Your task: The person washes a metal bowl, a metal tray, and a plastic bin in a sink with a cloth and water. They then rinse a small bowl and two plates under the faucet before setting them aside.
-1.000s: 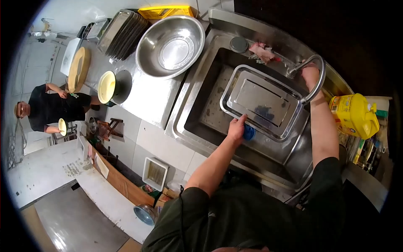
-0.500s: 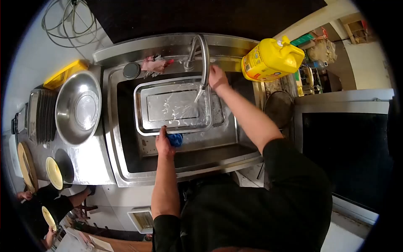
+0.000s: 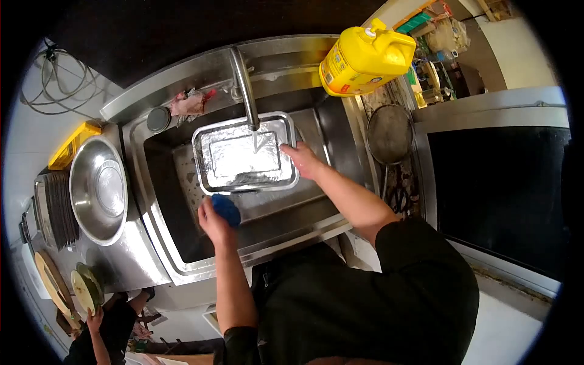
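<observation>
A rectangular metal tray point(image 3: 210, 176) is held over the sink point(image 3: 271, 207) under the faucet point(image 3: 243, 85), with water running into it. My right hand point(image 3: 302, 160) grips the tray's right edge, thumb over the rim. Below the tray's near left corner, my left hand point(image 3: 213, 220) is closed around a blue scrubber point(image 3: 227, 210). The scrubber is partly covered by my fingers, and the hand is apart from the tray.
A yellow jug point(image 3: 365, 61) stands at the sink's back right, near a round pan point(image 3: 390, 135). Left are a large metal bowl point(image 3: 82, 188) and stacked trays point(image 3: 56, 210). A pink cloth point(image 3: 188, 103) and jar lid point(image 3: 159, 120) lie behind. Another person's hand point(image 3: 95, 319) holds a plate point(image 3: 82, 291).
My right hand has come from beside the faucet onto the tray's right edge. My left hand has left the tray's near rim with the scrubber. The other person's plate has moved up to the counter.
</observation>
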The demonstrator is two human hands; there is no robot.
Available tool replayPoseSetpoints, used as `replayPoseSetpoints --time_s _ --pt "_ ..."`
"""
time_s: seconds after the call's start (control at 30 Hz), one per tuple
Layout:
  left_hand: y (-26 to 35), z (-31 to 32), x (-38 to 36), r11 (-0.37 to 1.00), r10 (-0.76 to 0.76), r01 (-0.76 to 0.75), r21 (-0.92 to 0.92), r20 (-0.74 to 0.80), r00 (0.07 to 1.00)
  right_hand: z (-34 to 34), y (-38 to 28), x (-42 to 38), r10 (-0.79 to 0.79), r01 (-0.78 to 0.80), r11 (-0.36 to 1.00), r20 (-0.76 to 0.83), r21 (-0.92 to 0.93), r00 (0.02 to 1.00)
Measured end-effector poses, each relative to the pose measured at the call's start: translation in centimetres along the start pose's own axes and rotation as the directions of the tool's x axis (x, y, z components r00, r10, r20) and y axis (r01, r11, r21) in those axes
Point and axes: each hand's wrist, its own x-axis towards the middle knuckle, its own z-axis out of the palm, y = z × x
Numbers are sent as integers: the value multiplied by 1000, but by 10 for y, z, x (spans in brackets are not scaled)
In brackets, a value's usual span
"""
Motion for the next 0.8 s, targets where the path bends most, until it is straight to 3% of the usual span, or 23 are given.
replayPoseSetpoints --time_s 0.03,0.1,0.13,0.17,0.2,0.27,0.37,0.4,0.47,0.53,0.6,0.63,0.67,0.77,0.8 --pt "0 25 -2 991 95 -97 88 31 995 -1 8 5 -8 7 999 -16 -42 1000" --pt "18 76 -25 908 216 -307 284 312 925 24 7 -15 -2 2 1000 -37 0 999" --pt "-19 88 -3 848 323 -465 253 449 833 32 9 -17 10 -12 1000 -52 -28 999" --pt "-24 106 -6 691 454 -667 280 549 701 18 35 2 -21 16 996 -57 -88 998" --pt "-36 115 1 489 527 -835 252 677 513 27 34 -8 -3 8 996 -55 88 999" --pt "-45 122 6 250 505 -897 365 741 442 43 24 -23 -2 25 985 -140 169 990" --pt "-35 124 25 238 516 -918 317 759 396 18 42 -21 -80 42 974 -163 -224 983" --pt "-32 127 35 205 571 -934 294 739 358 26 28 -34 -197 181 945 -35 -271 980" --pt "-24 127 59 182 625 -917 354 679 386 29 2 -53 -199 182 790 35 -585 979" --pt "-4 122 80 23 721 -905 424 620 309 32 -17 -64 -284 267 725 77 -635 956" --pt "-4 102 114 225 678 -833 505 533 506 25 -26 -68 -310 291 711 86 -640 947" --pt "-5 89 130 238 707 -800 551 467 531 18 -37 -70 -221 202 576 87 -792 971" --pt "-9 75 143 252 733 -764 595 398 551 16 -32 -68 -315 278 591 100 -758 944" --pt "-16 61 144 693 513 -414 590 -2 858 25 -24 -56 -282 342 685 199 -644 939" --pt "-22 61 140 604 603 -506 616 62 796 26 -20 -50 -259 333 672 212 -661 942"
